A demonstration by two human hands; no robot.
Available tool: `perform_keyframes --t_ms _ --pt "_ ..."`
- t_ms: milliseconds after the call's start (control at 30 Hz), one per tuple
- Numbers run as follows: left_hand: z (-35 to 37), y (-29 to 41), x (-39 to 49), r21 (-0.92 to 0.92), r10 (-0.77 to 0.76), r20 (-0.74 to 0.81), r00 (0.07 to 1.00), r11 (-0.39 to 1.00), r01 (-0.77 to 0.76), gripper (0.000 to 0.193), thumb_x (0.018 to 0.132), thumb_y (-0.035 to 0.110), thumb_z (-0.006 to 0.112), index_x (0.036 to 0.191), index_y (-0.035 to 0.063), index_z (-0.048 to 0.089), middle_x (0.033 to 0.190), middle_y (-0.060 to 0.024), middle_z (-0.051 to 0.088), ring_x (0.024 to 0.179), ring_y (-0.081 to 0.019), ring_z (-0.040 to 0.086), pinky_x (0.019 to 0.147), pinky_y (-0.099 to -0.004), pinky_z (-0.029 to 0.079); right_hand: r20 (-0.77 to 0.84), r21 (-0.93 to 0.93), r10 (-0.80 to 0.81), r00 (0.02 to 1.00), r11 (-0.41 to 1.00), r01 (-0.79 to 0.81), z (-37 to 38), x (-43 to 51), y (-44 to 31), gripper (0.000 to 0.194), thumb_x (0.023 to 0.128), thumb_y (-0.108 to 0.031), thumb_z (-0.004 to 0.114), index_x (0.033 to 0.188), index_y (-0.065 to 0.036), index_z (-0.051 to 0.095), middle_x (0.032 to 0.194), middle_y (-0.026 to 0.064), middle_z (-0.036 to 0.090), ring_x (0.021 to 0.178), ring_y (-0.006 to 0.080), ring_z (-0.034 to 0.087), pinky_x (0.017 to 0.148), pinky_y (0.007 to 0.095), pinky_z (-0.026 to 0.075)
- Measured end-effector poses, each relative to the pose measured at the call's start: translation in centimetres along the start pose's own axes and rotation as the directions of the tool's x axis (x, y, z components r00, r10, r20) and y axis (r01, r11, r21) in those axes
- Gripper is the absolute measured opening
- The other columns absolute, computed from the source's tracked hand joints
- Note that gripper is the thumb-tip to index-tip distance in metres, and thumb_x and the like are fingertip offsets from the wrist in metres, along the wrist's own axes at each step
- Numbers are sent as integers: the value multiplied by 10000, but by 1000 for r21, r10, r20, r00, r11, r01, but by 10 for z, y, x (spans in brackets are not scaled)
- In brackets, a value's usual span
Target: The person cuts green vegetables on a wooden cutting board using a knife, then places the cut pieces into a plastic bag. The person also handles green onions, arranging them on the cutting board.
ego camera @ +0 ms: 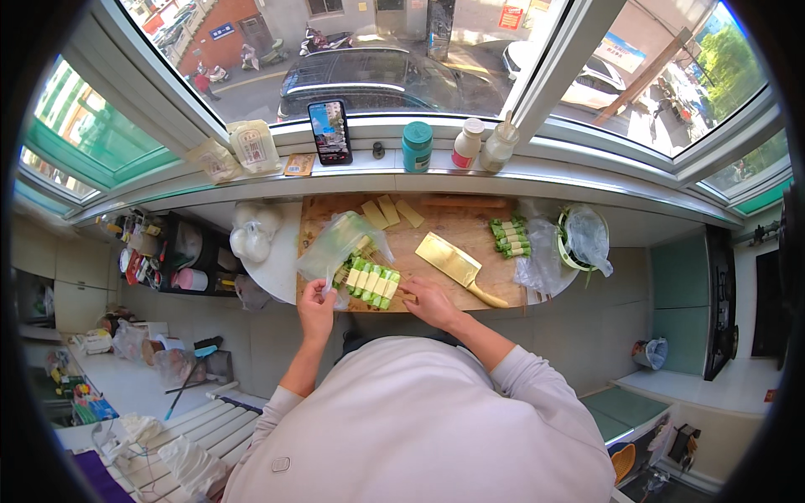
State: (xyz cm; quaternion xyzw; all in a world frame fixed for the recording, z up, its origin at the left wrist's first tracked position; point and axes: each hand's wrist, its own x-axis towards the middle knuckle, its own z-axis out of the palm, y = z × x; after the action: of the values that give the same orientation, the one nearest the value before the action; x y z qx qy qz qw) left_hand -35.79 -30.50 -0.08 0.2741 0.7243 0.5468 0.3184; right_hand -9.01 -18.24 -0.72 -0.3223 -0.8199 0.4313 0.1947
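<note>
My left hand [316, 309] pinches the edge of a clear plastic bag [314, 254] at the front left of a wooden cutting board [453, 217]. Inside and at the mouth of this bag lie skewered rolls with wooden sticks. Just right of that hand is a row of green leafy vegetable rolls [372, 284], each wrapped in a pale yellow strip. My right hand [431, 302] grips thin sticks at the right end of this row. Beyond it, a gold-coloured cleaver [449, 259] lies flat, its handle towards the lower right.
Loose yellow strips [390, 210] lie at the board's back. More vegetable rolls [510, 237] sit at the right, beside a plastic bag [542, 251] and a bag-topped basket [585, 236]. A white bag [253, 232] stands left. The windowsill holds a phone [329, 132] and several jars.
</note>
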Motion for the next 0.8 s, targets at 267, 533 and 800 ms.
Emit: perform_keyframes --t_ms 267,533,800 --pt "6 19 -16 247 145 -85 986 962 -120 209 930 52 712 1127 -10 683 835 -62 704 661 -105 650 639 -286 536 66 -34 -7 998 999 10 64 51 8 424 863 -141 763 1275 -75 683 1097 157 667 1053 364 646 893 441 540" --pt "14 27 -24 319 273 -76 959 918 -236 207 937 54 708 1132 -7 674 877 -83 691 699 -140 677 652 -298 551 -17 -29 105 994 994 -105 94 77 -15 400 848 -112 729 1242 -55 693 1113 182 661 1088 380 644 913 465 533" --pt "23 19 -28 343 293 -21 956 900 -268 247 924 34 711 1164 1 663 950 -105 663 736 -192 672 668 -338 559 -100 77 157 983 986 -150 123 99 -37 372 827 -95 725 1182 -5 664 1134 219 637 1091 434 631 908 506 527"
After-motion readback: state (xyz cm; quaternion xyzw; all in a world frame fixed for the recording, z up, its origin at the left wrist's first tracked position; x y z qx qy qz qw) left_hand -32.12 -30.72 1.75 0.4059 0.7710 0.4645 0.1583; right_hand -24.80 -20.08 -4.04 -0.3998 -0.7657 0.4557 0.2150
